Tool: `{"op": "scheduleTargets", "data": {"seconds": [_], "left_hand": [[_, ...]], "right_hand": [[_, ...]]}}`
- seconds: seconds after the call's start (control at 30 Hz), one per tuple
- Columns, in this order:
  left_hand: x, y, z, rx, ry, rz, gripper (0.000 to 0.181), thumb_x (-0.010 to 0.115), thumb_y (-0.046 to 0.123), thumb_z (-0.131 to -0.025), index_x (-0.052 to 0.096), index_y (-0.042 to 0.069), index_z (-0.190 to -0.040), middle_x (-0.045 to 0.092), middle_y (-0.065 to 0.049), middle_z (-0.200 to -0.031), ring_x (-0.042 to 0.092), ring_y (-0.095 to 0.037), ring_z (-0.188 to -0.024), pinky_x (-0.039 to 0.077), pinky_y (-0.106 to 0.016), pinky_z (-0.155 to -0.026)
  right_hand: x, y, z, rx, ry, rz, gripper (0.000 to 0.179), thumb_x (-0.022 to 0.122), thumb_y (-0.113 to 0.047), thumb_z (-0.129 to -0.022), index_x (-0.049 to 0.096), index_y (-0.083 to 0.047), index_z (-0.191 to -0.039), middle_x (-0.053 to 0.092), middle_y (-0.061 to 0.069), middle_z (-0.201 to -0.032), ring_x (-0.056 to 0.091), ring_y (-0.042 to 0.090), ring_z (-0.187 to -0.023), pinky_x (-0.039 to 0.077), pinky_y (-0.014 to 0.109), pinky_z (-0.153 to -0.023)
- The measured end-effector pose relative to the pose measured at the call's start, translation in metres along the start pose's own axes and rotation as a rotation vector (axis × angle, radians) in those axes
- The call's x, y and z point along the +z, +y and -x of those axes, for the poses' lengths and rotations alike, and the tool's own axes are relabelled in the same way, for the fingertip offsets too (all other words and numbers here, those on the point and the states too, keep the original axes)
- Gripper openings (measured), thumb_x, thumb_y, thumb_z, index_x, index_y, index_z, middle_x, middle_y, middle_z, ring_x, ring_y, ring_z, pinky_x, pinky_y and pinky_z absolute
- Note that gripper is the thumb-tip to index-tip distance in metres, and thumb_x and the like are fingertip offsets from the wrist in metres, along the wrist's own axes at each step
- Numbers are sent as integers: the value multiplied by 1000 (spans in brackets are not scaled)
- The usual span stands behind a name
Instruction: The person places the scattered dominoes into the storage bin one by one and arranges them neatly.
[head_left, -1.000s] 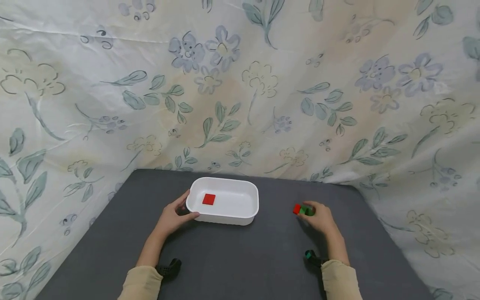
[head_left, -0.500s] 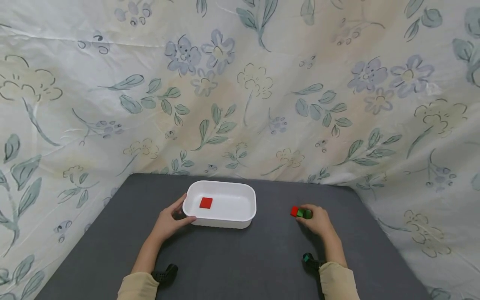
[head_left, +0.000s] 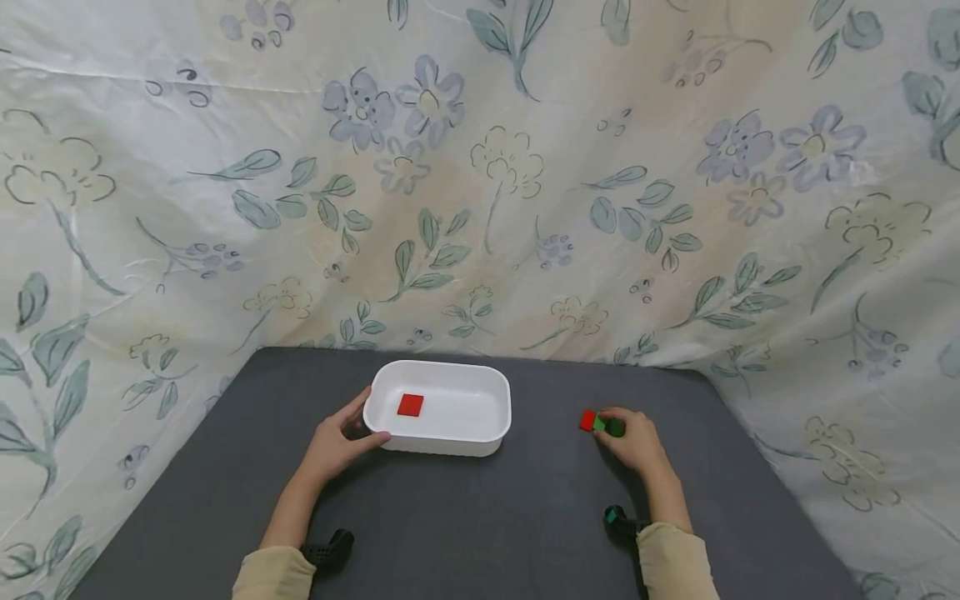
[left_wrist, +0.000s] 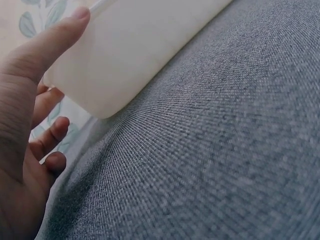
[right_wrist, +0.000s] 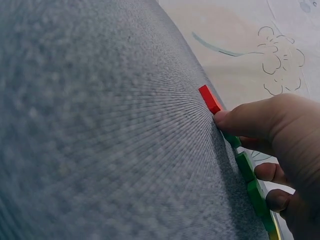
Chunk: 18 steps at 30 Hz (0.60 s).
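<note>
A white plastic box (head_left: pixel 447 446) stands on the dark table, with a flat red square block (head_left: pixel 410 405) inside near its left end. My left hand (head_left: pixel 335 442) holds the box's left end, thumb on the front rim and fingers at the side. To the right of the box, a red block (right_wrist: pixel 210 99) heads a row of several blocks on the cloth. My right hand (head_left: pixel 636 442) pinches a green block (right_wrist: pixel 231 141) directly behind the red one, its thumb tip near their joint. More green blocks (right_wrist: pixel 257 198) lie beneath the curled fingers, and a yellow block (right_wrist: pixel 273 234) shows at the frame's bottom.
Grey cloth (head_left: pixel 480 533) covers the table. A floral curtain (head_left: pixel 495 208) hangs behind its far edge and along the sides. Dark wrist cameras sit beside the left sleeve (head_left: pixel 276 572) and the right sleeve (head_left: pixel 675 562).
The head view has shifted slightly, so everything on the table sits a little further left and lower. Both hands keep the same places at the box and the blocks.
</note>
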<state>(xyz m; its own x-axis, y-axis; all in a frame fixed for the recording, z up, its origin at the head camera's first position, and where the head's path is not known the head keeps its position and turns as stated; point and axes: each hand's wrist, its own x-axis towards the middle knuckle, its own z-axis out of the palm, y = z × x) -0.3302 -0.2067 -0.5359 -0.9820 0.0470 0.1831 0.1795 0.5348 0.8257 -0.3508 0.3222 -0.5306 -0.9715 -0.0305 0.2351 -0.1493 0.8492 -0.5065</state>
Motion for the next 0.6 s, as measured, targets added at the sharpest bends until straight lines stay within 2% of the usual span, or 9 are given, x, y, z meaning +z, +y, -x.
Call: {"op": "scheduleTargets", "data": {"seconds": [0.1,0.3,0.6], "left_hand": [[-1,-2,-7,3,-14,5,100,89,45,-85,38,18,-166,46,-16,-163,53,-34,-125,44,-58,-107],[0,-3,-8,11,-6,-2,98,89,44,-86,38,19,-166,46,-16,-163,55,-34,-125,44,-59,-106],[4,-1,-13,10,7,-26,98,89,44,-86,39,18,-166,53,-17,-157,53,-30,-118,42,-45,-91]], "right_hand": [[0,0,-1,4,3,8,35,80,-20,-94,76,-1,-124,70,27,-129,62,52,-119,48,66,-100],[4,3,-9,-17,19,9,37,81,-20,-93,76,-1,-124,70,26,-130,60,51,-118,46,67,-101],[10,8,-24,-89,31,19,38,85,-23,-91,78,-2,-122,73,21,-129,62,46,-112,48,63,-96]]}}
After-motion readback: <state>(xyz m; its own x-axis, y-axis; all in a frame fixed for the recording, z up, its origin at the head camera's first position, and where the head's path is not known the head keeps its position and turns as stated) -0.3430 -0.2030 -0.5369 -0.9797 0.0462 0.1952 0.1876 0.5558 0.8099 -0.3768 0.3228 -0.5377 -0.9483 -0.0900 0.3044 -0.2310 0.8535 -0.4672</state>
